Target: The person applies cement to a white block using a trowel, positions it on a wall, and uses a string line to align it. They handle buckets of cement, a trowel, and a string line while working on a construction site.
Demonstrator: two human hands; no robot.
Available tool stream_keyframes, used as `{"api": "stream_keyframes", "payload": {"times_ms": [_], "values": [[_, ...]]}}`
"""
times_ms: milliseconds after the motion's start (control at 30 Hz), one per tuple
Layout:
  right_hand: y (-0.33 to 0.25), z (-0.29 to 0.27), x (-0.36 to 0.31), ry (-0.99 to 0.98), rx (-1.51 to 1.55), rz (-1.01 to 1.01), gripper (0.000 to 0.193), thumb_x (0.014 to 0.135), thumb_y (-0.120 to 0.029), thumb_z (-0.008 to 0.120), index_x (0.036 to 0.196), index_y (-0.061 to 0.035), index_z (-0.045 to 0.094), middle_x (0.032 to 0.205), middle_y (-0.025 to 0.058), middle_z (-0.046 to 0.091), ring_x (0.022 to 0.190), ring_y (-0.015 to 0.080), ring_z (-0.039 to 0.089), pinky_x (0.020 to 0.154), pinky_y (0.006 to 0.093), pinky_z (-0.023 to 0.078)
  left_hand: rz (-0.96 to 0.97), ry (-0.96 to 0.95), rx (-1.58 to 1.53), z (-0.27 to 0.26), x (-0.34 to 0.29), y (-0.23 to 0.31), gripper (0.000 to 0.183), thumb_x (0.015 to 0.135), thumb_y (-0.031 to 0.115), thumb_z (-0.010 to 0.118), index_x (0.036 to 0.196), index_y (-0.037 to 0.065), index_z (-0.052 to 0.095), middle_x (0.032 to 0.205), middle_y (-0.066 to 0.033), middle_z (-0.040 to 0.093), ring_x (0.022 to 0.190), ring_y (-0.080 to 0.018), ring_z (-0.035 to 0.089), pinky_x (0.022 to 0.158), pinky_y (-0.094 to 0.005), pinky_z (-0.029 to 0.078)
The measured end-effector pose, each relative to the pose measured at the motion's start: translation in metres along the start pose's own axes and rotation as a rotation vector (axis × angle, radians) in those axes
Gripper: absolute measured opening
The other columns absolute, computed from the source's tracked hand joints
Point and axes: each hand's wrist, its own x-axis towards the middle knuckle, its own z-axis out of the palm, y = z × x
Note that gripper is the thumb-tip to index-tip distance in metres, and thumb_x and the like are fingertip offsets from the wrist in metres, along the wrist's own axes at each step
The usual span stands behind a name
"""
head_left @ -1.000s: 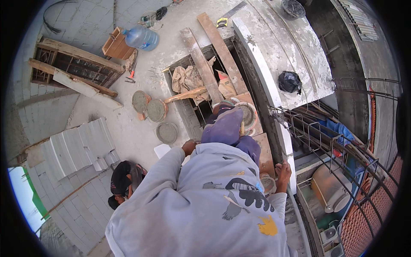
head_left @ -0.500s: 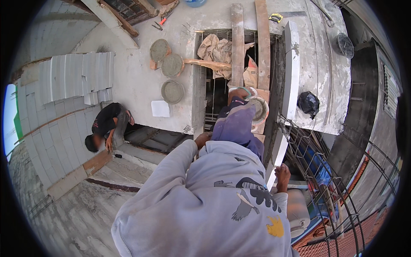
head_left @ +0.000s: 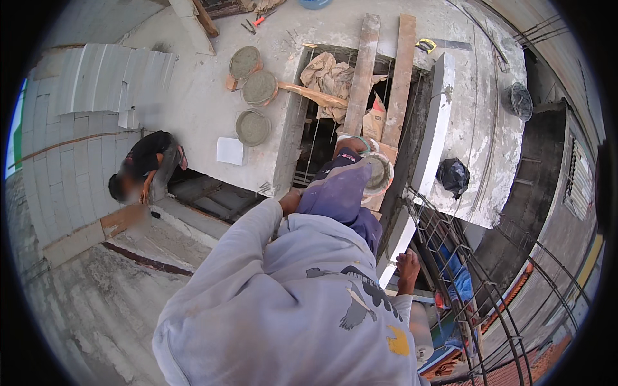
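Looking down, you face a wide concrete slab [head_left: 193, 83] with an opening [head_left: 306, 149] cut into it. White edging [head_left: 438, 122] runs along the right of that gap, down toward your right hand. Two long planks [head_left: 399, 77] lie across the far part. Your purple trousers [head_left: 331, 193] come next, with a bucket of grey mortar [head_left: 380, 172] just beside your leg; three more mortar tubs [head_left: 252, 127] stand left of the opening. Your left hand [head_left: 291, 201] lies against the trousers by the slab's edge; you cannot tell its grip. Your right hand [head_left: 407, 270] curls beside the edging, and whether its grip holds anything cannot be told.
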Motion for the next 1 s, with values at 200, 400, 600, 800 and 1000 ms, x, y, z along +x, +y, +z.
{"api": "stream_keyframes", "payload": {"times_ms": [200, 400, 600, 800, 1000], "values": [[-0.041, -0.009, 0.021, -0.093, -0.199, -0.054, 0.041, 0.103, -0.034, 0.056, 0.131, -0.0051, 0.063, 0.1, 0.0099, 0.072, 0.085, 0.0178, 0.07, 0.07, 0.0292, 0.053, -0.304, 0.094, -0.131, 0.044, -0.09, -0.067, 0.043, 0.096, 0.032, 0.068, 0.129, 0.005, 0.069, 0.125, -0.0183, 0.073, 0.12, -0.0306, 0.068, 0.1, -0.0377, 0.052], [-0.062, -0.043, 0.055, -0.036, -0.209, -0.106, 0.045, 0.102, -0.039, 0.057, 0.134, -0.0075, 0.062, 0.107, 0.0098, 0.072, 0.088, 0.0186, 0.07, 0.076, 0.0324, 0.054, -0.3, 0.092, 0.014, 0.052, -0.133, -0.114, 0.041, 0.094, 0.032, 0.066, 0.127, 0.009, 0.07, 0.124, -0.0204, 0.071, 0.116, -0.0368, 0.068, 0.099, -0.0427, 0.053], [-0.051, -0.021, 0.042, -0.03, -0.235, -0.033, 0.051, 0.101, -0.039, 0.055, 0.135, -0.0018, 0.06, 0.117, 0.0169, 0.07, 0.101, 0.0262, 0.07, 0.083, 0.0358, 0.054, -0.166, 0.21, 0.212, 0.017, -0.132, -0.172, 0.037, 0.093, 0.031, 0.063, 0.123, 0.011, 0.072, 0.129, -0.025, 0.067, 0.114, -0.046, 0.065, 0.097, -0.0472, 0.053], [0.002, 0.041, 0.078, -0.05, -0.142, 0.004, 0.046, 0.1, -0.038, 0.056, 0.136, -0.009, 0.059, 0.104, 0.0118, 0.071, 0.085, 0.0216, 0.07, 0.07, 0.0352, 0.054, -0.634, 0.218, 0.076, -0.042, -0.143, -0.195, 0.033, 0.097, 0.021, 0.06, 0.126, 0.011, 0.069, 0.126, -0.0143, 0.072, 0.121, -0.0326, 0.067, 0.102, -0.0401, 0.052], [0.044, 0.21, 0.044, -0.203, -0.372, 0.056, 0.035, 0.101, -0.031, 0.054, 0.123, -0.0059, 0.066, 0.099, 0.0072, 0.067, 0.086, 0.0177, 0.066, 0.067, 0.0333, 0.053, -0.508, 0.329, -0.001, -0.11, -0.145, -0.365, 0.038, 0.097, 0.031, 0.059, 0.127, 0.012, 0.072, 0.127, -0.016, 0.072, 0.12, -0.0375, 0.066, 0.104, -0.0428, 0.049]]}}
